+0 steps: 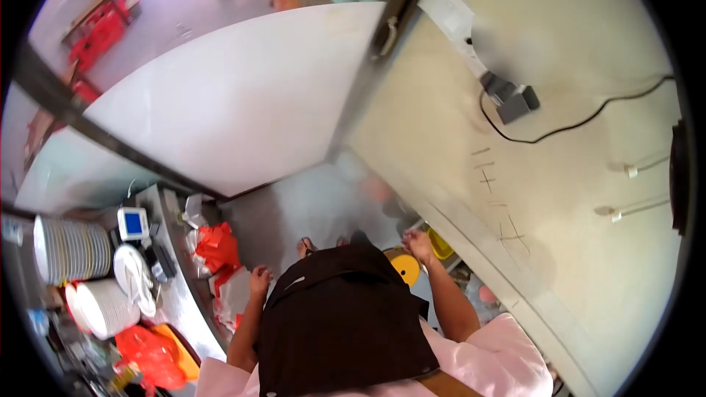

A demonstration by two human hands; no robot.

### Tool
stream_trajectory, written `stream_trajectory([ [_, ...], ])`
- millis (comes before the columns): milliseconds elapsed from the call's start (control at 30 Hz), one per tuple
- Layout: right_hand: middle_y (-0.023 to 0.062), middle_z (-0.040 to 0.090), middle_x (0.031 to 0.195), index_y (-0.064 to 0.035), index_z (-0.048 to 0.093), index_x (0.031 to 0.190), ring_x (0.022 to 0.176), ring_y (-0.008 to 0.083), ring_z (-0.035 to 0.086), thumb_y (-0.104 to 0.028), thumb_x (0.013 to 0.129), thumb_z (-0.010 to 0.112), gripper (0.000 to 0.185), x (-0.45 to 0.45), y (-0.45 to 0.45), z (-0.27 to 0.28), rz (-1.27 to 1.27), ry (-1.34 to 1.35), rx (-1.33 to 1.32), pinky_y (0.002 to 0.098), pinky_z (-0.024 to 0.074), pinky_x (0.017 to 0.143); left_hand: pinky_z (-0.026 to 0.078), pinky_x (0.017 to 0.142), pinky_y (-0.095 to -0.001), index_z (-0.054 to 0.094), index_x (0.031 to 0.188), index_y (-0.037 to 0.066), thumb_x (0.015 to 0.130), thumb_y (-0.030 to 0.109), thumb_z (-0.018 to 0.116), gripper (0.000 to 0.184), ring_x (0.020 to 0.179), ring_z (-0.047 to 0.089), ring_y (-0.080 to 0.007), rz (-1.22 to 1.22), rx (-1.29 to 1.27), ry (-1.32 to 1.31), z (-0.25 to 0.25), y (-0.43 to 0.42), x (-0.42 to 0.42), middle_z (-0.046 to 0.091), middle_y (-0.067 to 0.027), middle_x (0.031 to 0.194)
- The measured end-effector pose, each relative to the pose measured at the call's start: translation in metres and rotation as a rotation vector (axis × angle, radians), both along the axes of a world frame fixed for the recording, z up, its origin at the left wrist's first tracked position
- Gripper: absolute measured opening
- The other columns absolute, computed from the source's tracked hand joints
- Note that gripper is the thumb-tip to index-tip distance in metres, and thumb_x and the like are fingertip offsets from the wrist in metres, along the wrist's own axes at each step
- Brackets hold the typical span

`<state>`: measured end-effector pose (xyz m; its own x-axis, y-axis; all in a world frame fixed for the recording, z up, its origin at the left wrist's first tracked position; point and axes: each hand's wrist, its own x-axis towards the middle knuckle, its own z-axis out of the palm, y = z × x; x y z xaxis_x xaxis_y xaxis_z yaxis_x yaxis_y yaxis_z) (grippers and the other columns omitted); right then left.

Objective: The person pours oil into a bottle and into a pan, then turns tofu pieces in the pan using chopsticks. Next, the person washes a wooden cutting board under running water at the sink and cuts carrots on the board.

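My left hand (pixel 260 279) hangs beside the dark apron (pixel 346 323), its fingers loosely bent with nothing seen in them. Nearest to it, on the left, are red plastic bags (pixel 218 247) and a whitish bag (pixel 234 295). My right hand (pixel 418 245) is on the other side, fingers loosely curled and apart, with no held thing visible. It is close to a yellow container (pixel 440 245) on a low shelf. Just below that hand is a round yellow object (pixel 404 267) with a dark centre spot. Whether the hand touches either one, I cannot tell.
At left, a metal counter (pixel 184 305) bears stacked white plates (pixel 72 250), more dishes (pixel 107 307) and a small device with a blue screen (pixel 133 223). A white partition (pixel 243 95) stands ahead. A black cable (pixel 566 129) runs along the pale wall at right.
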<state>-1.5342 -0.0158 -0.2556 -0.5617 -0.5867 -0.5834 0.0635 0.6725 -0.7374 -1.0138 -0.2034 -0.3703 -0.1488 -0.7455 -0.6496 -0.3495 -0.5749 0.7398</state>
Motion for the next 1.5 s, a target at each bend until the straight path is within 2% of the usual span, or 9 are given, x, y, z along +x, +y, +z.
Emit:
stream_trajectory([
  [267,0.0105,0.067,0.069,0.0019,0.065,0.089,0.054,0.0145,0.062,-0.021,0.096,0.064,0.024,0.045,-0.16,0.028,0.456,-0.111,-0.041,0.0258,0.0507,0.052,0.057,0.062,-0.0334,0.063,0.117,-0.001,0.078,0.006,0.063,0.04,0.072,0.068,-0.022,0.69,0.193,-0.149,0.014,0.258,0.078,0.07,-0.0164,0.086],
  [333,0.0105,0.069,0.075,-0.0012,0.065,0.094,0.06,0.0143,0.065,-0.019,0.097,0.06,0.019,0.074,-0.174,-0.003,0.528,-0.249,-0.083,0.026,0.0543,0.056,0.056,0.084,-0.0411,0.067,0.114,0.001,0.084,0.018,0.06,0.035,0.096,0.07,-0.0314,0.283,0.334,-0.604,0.029,0.324,0.077,0.071,-0.0195,0.107],
  [467,0.0111,0.071,0.092,-0.0036,0.062,0.108,0.07,0.0145,0.065,-0.015,0.096,0.054,0.018,0.15,-0.17,-0.021,0.807,-0.271,-0.035,0.0246,0.0508,0.059,0.051,0.092,-0.0409,0.069,0.113,0.004,0.083,0.03,0.069,0.04,0.106,0.067,-0.0328,0.631,0.33,-0.463,0.059,0.435,0.055,0.07,-0.0202,0.112],
  [700,0.0091,0.07,0.103,-0.0037,0.06,0.117,0.077,0.0136,0.065,-0.012,0.093,0.058,0.025,0.348,-0.136,0.024,1.331,-0.392,0.075,0.0257,0.0515,0.065,0.052,0.087,-0.0418,0.072,0.11,0.008,0.084,0.051,0.065,0.05,0.104,0.067,-0.0372,0.995,0.201,-0.391,0.023,0.534,0.034,0.072,-0.016,0.107],
  [867,0.0081,0.071,0.102,-0.0023,0.06,0.117,0.08,0.012,0.064,-0.012,0.094,0.059,0.025,0.521,-0.089,0.067,1.594,-0.402,0.091,0.0246,0.0514,0.069,0.053,0.086,-0.0401,0.071,0.11,0.006,0.085,0.038,0.069,0.04,0.1,0.069,-0.0321,1.07,0.451,-0.359,0.026,0.603,0.084,0.072,-0.0162,0.104],
  [1100,0.0037,0.07,0.088,0.0001,0.066,0.104,0.078,0.0094,0.062,-0.017,0.097,0.06,0.019,0.807,0.015,0.107,1.87,-0.47,-0.211,0.0237,0.049,0.073,0.053,0.085,-0.038,0.071,0.11,0.004,0.085,0.026,0.07,0.034,0.097,0.07,-0.0278,1.559,0.23,-0.36,0.024,0.702,0.195,0.073,-0.0157,0.103],
  [1200,0.0018,0.066,0.075,-0.0012,0.067,0.087,0.066,0.0071,0.055,-0.021,0.097,0.061,0.022,0.914,0.042,0.141,1.806,-0.543,-0.396,0.0232,0.0435,0.06,0.053,0.085,-0.0351,0.07,0.111,0.002,0.085,0.014,0.07,0.029,0.093,0.07,-0.0237,1.627,0.162,-0.486,0.04,0.728,0.244,0.073,-0.0138,0.103],
  [1367,0.0009,0.064,0.076,-0.0041,0.065,0.095,0.064,0.0076,0.057,-0.017,0.097,0.059,0.014,1.059,0.023,0.185,1.549,-0.617,-0.604,0.0223,0.0434,0.055,0.052,0.073,-0.0291,0.062,0.117,-0.006,0.086,0.008,0.065,0.034,0.075,0.065,-0.0155,1.908,0.065,-0.258,0.077,0.724,0.315,0.069,-0.0098,0.086],
  [1500,0.0076,0.068,0.068,-0.0018,0.069,0.086,0.049,0.0116,0.057,-0.014,0.087,0.058,0.016,1.178,-0.051,0.157,1.471,-0.18,-0.634,0.0272,0.0449,0.047,0.052,0.08,-0.0295,0.061,0.123,0.0,0.092,0.01,0.063,0.033,0.087,0.067,-0.0169,1.8,-0.035,-0.327,0.09,0.704,0.383,0.072,-0.0099,0.097],
])
